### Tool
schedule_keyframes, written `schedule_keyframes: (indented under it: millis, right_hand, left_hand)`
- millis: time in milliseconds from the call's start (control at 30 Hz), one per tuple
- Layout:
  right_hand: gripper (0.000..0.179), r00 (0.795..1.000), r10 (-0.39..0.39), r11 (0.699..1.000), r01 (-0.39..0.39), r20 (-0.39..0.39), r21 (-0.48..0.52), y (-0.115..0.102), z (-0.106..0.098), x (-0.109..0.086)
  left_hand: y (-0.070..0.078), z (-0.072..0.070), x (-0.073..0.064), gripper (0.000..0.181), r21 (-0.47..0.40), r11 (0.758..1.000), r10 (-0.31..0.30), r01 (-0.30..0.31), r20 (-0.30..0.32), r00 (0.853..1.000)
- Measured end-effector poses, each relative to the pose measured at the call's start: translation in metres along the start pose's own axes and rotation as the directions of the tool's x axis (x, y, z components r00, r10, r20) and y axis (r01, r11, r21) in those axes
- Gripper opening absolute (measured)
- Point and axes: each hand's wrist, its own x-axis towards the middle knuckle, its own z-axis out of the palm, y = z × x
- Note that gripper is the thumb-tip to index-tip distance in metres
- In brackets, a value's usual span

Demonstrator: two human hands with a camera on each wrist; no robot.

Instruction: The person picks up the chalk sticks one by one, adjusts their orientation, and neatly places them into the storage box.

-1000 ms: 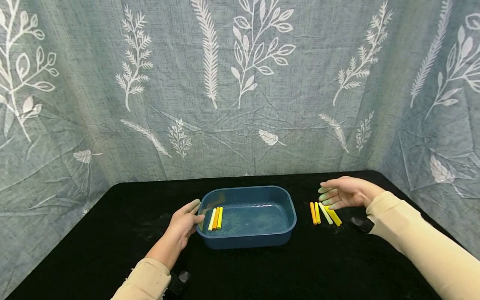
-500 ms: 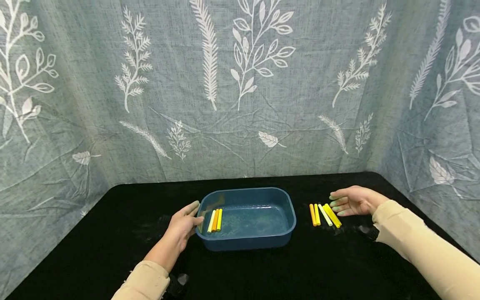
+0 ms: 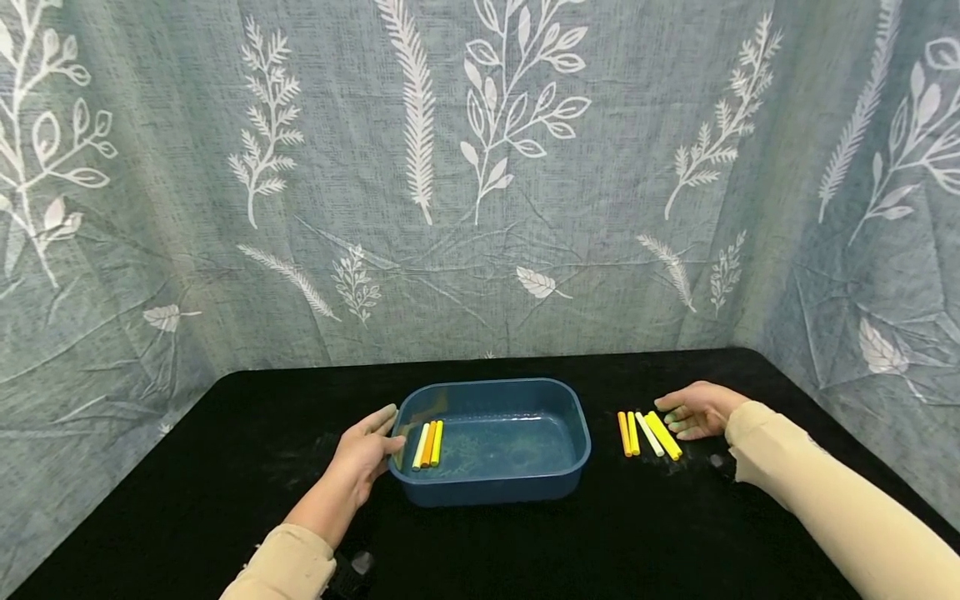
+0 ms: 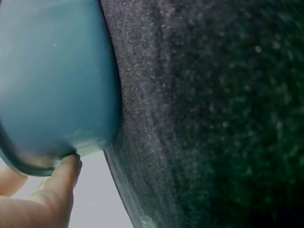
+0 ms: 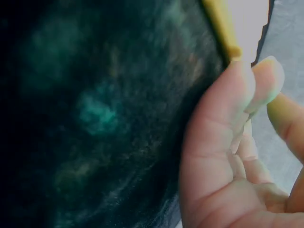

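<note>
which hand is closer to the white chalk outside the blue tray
Right. The right hand is just right of the white chalk, past yellow chalk; the left hand is across the blue tray, gripping its left end.

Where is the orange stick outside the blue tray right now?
Head view: the orange stick lies on the black table, right of the blue tray, at the row's left end beside a yellow stick.

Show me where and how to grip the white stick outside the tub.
Likely best: pinch the white stick across its sides at its near end, coming from above. It lies flat and slanted, with gaps flanking that end; its far end crowds the yellow stick to its left. The right hand is closest.
</note>
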Motion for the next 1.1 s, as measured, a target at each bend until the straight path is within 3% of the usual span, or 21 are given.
schedule_keyframes:
  millis: [233, 533, 733, 1100]
  right_hand:
    - [0.027, 0.998, 0.039, 0.992, -0.043, -0.043, -0.116, 0.005, 0.003, 0.006]
    - [0.018, 0.995, -0.008, 0.967, -0.018, -0.103, -0.253, -0.001, 0.013, 0.010]
    - [0.015, 0.991, -0.020, 0.964, -0.016, -0.133, -0.264, -0.005, 0.012, 0.013]
    - [0.025, 0.988, -0.020, 0.950, -0.028, -0.152, -0.310, -0.005, 0.011, 0.015]
  left_hand:
    - [-0.006, 0.004, -0.001, 0.059, 0.015, 1.000, 0.003, -0.003, 0.010, 1.000]
    - [-0.008, 0.001, -0.004, 0.061, 0.032, 0.999, 0.010, -0.011, 0.014, 1.000]
    - [-0.005, -0.001, -0.002, 0.062, 0.024, 1.000, 0.021, -0.021, 0.020, 1.000]
    - [-0.002, 0.001, 0.002, 0.062, 0.020, 1.000, 0.020, -0.021, 0.037, 0.999]
